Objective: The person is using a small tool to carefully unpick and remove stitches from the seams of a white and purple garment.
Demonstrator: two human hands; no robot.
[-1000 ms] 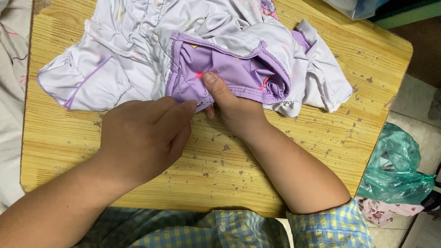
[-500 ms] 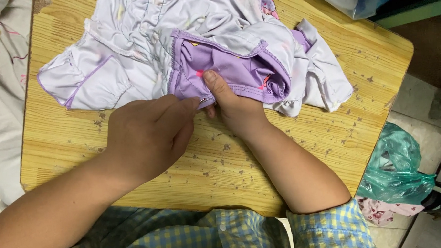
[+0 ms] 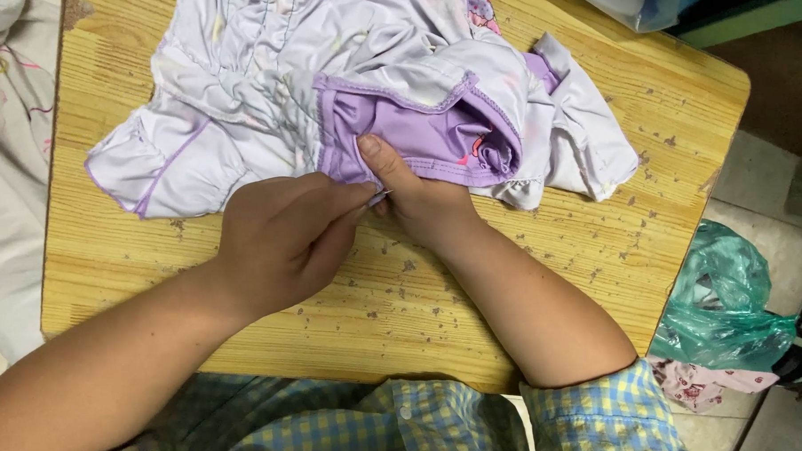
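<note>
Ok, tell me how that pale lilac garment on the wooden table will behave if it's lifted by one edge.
The garment would probably hang limp: it lies in soft folds and gathers. It looks thin and sheeny, so likely light and a bit slippery. The right hand pins the purple trim with its thumb, the left hand beside it; released, the folds may shift.

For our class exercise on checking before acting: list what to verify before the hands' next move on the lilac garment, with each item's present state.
1. Pale lilac garment with purple trim lies on the worn wooden table: ok.
2. Right hand thumb presses the purple hem: ok.
3. Left hand pinches at the same spot: ok.
4. What the left fingertips grip: cannot tell.
5. Garment spread flat: not ok, bunched.
</note>
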